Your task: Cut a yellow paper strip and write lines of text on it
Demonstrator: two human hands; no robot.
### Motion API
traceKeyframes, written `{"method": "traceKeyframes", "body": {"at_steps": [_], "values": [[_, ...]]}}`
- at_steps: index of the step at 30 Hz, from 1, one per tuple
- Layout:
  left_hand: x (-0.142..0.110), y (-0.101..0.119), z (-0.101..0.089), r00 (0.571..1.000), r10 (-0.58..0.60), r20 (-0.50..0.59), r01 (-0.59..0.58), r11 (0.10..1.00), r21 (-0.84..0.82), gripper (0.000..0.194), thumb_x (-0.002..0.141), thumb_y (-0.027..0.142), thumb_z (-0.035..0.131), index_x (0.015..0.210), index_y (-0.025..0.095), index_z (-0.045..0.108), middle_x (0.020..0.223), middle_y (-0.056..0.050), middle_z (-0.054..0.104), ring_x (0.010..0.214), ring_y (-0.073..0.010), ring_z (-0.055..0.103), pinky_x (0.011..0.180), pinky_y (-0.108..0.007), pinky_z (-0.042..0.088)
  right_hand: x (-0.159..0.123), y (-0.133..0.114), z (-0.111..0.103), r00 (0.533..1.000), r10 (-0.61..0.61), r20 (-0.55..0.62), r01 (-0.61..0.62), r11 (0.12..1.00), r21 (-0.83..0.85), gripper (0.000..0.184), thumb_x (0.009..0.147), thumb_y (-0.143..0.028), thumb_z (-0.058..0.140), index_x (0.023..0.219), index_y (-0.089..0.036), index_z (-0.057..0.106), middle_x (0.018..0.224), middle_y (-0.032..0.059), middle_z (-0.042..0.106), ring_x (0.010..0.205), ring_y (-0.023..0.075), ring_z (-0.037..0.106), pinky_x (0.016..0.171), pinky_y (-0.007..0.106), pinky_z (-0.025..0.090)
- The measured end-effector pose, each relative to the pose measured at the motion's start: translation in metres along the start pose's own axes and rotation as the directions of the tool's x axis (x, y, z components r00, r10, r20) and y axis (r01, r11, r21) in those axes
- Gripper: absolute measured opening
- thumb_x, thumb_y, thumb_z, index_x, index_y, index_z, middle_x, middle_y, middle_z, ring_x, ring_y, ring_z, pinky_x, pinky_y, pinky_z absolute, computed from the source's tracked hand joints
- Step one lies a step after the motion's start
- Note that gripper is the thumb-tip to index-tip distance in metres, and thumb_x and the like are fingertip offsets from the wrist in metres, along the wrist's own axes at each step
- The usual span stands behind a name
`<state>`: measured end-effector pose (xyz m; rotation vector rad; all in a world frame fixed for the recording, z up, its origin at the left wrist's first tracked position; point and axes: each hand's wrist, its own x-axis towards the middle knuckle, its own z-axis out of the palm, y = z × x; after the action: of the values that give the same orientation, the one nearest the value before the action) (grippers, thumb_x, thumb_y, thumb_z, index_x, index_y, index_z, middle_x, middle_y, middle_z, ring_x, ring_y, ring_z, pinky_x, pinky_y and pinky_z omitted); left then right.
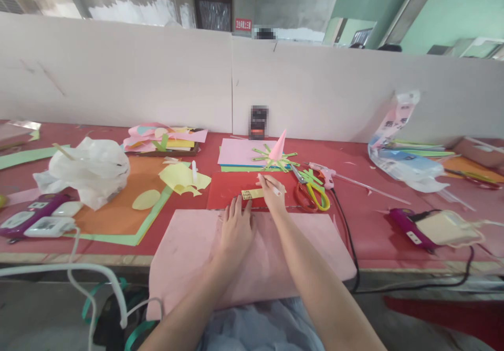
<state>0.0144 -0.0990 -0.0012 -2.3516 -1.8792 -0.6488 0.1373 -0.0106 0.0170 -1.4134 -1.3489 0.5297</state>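
Note:
A narrow yellow paper strip [258, 193] with dark handwriting at its left end lies on a bright red sheet [220, 191]. My right hand [273, 196] is closed around a white pen [277, 191], over the strip's right part; the pen's tip is too small to make out. My left hand [237, 222] lies flat with fingers stretched out, its fingertips at the lower edge of the red sheet near the written end. Just behind stands a pink paper cone [279, 147] on a ring of green paper strips [289, 162]. Scissors [315, 196] with red and yellow handles lie right of my right hand.
A pink glue gun [326, 175] and its black cable lie to the right. At left are a crumpled white plastic bag [88, 167], yellow paper scraps [183, 178] and a purple power strip [33, 214]. A white partition [157, 78] closes off the table's back.

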Motion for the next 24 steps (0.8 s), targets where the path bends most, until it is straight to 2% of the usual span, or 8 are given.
{"method": "traceKeyframes", "body": {"at_steps": [8, 13, 17, 24], "values": [[0.0010, 0.0012, -0.0018, 1.000, -0.013, 0.019, 0.013, 1.000, 0.009, 0.043, 0.088, 0.025, 0.036, 0.129, 0.013, 0.046, 0.138, -0.013, 0.041, 0.126, -0.0279, 0.037, 0.103, -0.043, 0.030, -0.0007, 0.0022, 0.0013, 0.999, -0.040, 0.008, 0.040, 0.999, -0.018, 0.036, 0.083, -0.053, 0.043, 0.075, -0.023, 0.062, 0.071, 0.0012, 0.070, 0.075, 0.0181, 0.067, 0.066, 0.023, 0.046], [0.0011, -0.0009, 0.0012, 0.996, 0.079, 0.038, -0.080, 0.996, 0.030, 0.046, 0.088, 0.016, 0.030, 0.132, 0.012, 0.042, 0.143, -0.008, 0.035, 0.131, -0.0260, 0.029, 0.106, -0.044, 0.026, -0.0009, 0.0011, 0.0016, 0.999, -0.051, -0.001, 0.051, 0.999, -0.008, 0.035, 0.083, -0.051, 0.044, 0.074, -0.023, 0.062, 0.069, 0.0010, 0.070, 0.073, 0.0177, 0.067, 0.066, 0.023, 0.047], [0.0011, -0.0018, 0.0022, 0.992, 0.095, 0.081, -0.099, 0.994, 0.049, 0.049, 0.084, 0.008, 0.029, 0.131, 0.009, 0.043, 0.142, -0.009, 0.037, 0.132, -0.0258, 0.028, 0.107, -0.043, 0.025, 0.0000, 0.0008, 0.0024, 0.997, -0.077, -0.010, 0.077, 0.997, -0.025, 0.033, 0.083, -0.050, 0.045, 0.073, -0.023, 0.061, 0.070, 0.0016, 0.070, 0.072, 0.0178, 0.067, 0.066, 0.024, 0.047], [0.0008, -0.0014, 0.0039, 0.999, 0.040, -0.002, -0.040, 0.999, 0.014, 0.047, 0.085, 0.011, 0.030, 0.131, 0.006, 0.042, 0.138, -0.011, 0.042, 0.131, -0.0273, 0.029, 0.106, -0.043, 0.028, 0.0002, 0.0043, 0.0031, 0.998, -0.053, -0.017, 0.051, 0.996, -0.071, 0.035, 0.083, -0.053, 0.044, 0.076, -0.025, 0.063, 0.071, 0.0011, 0.071, 0.073, 0.0185, 0.067, 0.069, 0.025, 0.047]]}}
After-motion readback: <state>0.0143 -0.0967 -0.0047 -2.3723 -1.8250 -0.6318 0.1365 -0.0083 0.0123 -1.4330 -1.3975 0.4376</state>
